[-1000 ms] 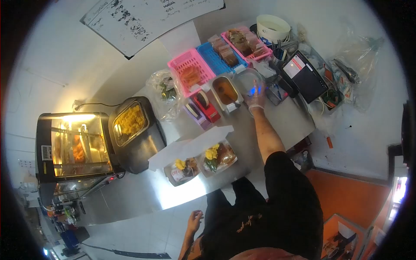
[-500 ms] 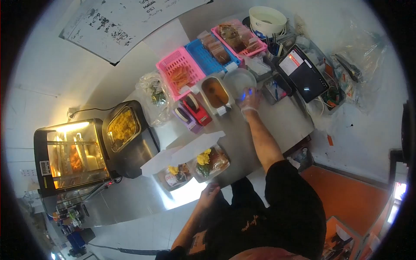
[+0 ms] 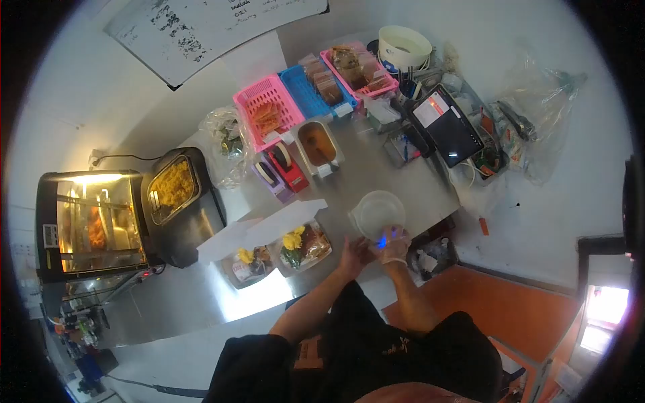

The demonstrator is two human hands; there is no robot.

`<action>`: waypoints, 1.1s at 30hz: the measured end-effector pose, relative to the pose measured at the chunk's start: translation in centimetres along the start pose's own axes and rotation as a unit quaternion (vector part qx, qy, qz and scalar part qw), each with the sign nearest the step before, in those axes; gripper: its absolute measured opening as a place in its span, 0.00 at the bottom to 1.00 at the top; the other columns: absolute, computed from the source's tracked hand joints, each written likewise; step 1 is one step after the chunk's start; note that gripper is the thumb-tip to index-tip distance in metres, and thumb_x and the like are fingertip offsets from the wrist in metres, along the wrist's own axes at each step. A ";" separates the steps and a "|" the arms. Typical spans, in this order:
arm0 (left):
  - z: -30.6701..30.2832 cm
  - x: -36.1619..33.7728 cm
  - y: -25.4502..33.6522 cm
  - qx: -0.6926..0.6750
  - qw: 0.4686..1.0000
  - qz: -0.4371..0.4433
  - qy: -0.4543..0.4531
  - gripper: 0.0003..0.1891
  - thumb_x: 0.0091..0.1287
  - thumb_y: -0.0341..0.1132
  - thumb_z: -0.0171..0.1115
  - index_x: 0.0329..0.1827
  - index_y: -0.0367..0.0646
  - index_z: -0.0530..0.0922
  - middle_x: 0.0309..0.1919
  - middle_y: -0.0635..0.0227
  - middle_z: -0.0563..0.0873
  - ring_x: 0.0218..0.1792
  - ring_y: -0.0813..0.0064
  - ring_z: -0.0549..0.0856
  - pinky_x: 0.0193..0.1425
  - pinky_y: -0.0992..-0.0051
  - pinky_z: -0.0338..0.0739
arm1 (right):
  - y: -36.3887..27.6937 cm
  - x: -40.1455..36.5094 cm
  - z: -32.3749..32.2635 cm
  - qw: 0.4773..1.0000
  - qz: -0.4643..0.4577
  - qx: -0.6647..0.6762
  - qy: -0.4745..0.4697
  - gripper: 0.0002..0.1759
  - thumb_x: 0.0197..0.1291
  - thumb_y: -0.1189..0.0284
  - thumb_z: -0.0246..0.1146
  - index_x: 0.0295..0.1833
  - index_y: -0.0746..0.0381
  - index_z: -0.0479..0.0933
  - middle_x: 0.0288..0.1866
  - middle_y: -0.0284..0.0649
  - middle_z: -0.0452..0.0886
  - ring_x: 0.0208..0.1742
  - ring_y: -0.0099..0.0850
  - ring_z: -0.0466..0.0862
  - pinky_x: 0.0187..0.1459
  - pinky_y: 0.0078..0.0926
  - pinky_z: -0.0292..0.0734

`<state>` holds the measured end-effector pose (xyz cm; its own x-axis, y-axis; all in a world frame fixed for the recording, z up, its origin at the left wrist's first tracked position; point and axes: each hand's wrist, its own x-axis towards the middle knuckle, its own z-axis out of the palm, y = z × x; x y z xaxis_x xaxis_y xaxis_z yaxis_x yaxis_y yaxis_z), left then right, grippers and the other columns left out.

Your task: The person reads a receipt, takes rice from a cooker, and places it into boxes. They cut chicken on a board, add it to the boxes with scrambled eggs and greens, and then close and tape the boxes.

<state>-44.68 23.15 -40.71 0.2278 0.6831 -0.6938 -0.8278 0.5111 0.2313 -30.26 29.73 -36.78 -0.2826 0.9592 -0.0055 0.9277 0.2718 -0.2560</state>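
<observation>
A round translucent plastic container (image 3: 380, 209) lies near the front edge of the steel counter. My right hand (image 3: 392, 248), in a clear glove, has its fingers closed on the near rim, with bluish light over them. Bare, my left hand (image 3: 356, 258) is beside it, its fingers bent in at the same rim. To the left, two open takeaway boxes stand side by side. The nearer box (image 3: 310, 263) contains yellow food, greens and a wrapped brown item; the other box (image 3: 240, 277) has yellow food and a printed packet.
Behind are a metal pan of brown sauce (image 3: 318, 145), red and purple tape dispensers (image 3: 287, 173), a pink basket (image 3: 250, 101) and a blue basket (image 3: 295, 87). A tablet (image 3: 447, 127) stands right; a lit glass warmer (image 3: 94, 228) stands left.
My right hand has brought the round container from beside the sauce pan to the front edge. My left hand has moved right and up from the counter's edge to join it.
</observation>
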 end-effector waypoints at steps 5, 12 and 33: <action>-1.8 -0.4 0.3 -0.057 0.996 -0.001 -0.061 0.60 0.57 0.84 0.30 0.81 0.43 0.46 0.81 0.56 0.48 0.80 0.55 0.48 0.81 0.51 0.41 | -3.3 -5.2 0.2 1.000 0.006 0.027 0.006 0.34 0.36 0.53 0.75 0.53 0.52 0.76 0.56 0.47 0.72 0.55 0.57 0.72 0.50 0.59 0.71; -1.4 -11.9 1.3 -0.051 0.980 0.067 -0.181 0.64 0.54 0.87 0.23 0.80 0.38 0.47 0.79 0.54 0.53 0.79 0.55 0.52 0.81 0.56 0.40 | -8.5 -9.9 -7.1 0.982 -0.143 0.055 0.112 0.35 0.31 0.57 0.76 0.51 0.52 0.78 0.51 0.45 0.72 0.54 0.54 0.73 0.50 0.59 0.70; -51.2 -52.6 9.7 -0.167 0.903 0.309 0.247 0.69 0.47 0.91 0.28 0.81 0.40 0.46 0.80 0.51 0.46 0.80 0.54 0.46 0.80 0.53 0.42 | -64.9 -33.8 13.6 0.911 -0.348 0.052 -0.216 0.39 0.33 0.48 0.77 0.56 0.46 0.77 0.57 0.44 0.73 0.57 0.51 0.75 0.57 0.51 0.73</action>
<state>-90.89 -34.52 -36.89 -0.5195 0.4250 -0.7413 -0.8456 -0.1316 0.5173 -84.23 -21.38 -33.08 -0.8840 0.4307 -0.1819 0.4653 0.7724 -0.4324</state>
